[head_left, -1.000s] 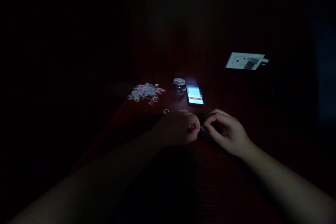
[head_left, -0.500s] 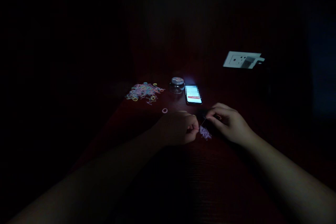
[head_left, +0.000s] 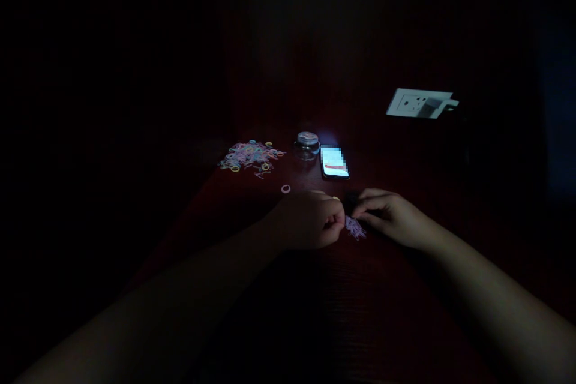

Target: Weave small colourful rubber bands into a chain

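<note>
A bunch of small purple rubber bands (head_left: 356, 228) hangs between my two hands, low over the dark red table. My left hand (head_left: 317, 220) is closed, its thumb and fingertips pinching the left end of the bunch. From the other side, my right hand (head_left: 389, 216) has thumb and index finger pinched together at the top of the bunch. The single band between those fingertips is mostly hidden in the dim light. A small pale yellow band (head_left: 335, 198) shows just behind my left knuckles.
A loose heap of coloured rubber bands (head_left: 249, 157) lies at the back left. One pink band (head_left: 285, 189) lies apart from it. Beside a clear lidded jar (head_left: 307, 147) rests a lit phone (head_left: 335, 162). A wall socket (head_left: 416, 103) with a plug is at the right. Surroundings are very dark.
My right hand has come down and in towards the bunch; the thin band stretched between the hands before no longer shows. The whole view has shifted slightly.
</note>
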The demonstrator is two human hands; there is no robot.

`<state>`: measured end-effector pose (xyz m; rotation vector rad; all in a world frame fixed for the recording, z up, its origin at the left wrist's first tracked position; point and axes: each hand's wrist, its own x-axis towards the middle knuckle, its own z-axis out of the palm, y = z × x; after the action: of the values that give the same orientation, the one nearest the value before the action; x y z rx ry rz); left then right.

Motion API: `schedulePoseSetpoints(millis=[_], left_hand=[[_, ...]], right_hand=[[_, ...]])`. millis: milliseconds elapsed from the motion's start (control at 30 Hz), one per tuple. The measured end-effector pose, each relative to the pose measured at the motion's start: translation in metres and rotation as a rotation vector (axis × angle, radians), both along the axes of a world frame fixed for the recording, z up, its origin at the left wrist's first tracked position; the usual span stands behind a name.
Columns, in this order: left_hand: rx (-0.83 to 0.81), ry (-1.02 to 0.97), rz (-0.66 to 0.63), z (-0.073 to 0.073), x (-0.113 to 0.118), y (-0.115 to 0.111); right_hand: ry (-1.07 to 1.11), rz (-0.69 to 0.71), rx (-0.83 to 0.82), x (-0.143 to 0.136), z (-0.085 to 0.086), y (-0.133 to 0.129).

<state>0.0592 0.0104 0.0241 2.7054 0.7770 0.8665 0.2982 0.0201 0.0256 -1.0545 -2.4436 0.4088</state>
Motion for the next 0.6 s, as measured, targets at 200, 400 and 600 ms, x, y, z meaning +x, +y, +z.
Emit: schedulePoseSetpoints(millis=[200, 400, 600], left_hand=[[0.002, 0.013, 0.001, 0.0003, -0.0002, -0.0006], [-0.005, 0.019, -0.002, 0.0005, -0.0009, -0.0003], [-0.018, 0.075, 0.028, 0.0034, -0.0028, 0.0]], right_hand=[[0.028, 0.0, -0.022, -0.0017, 0.0041, -0.0035], [0.073, 0.024, -0.108, -0.0014, 0.0042, -0.0033], [0.086, -0.011, -0.107, -0.0016, 0.0003, -0.0012]])
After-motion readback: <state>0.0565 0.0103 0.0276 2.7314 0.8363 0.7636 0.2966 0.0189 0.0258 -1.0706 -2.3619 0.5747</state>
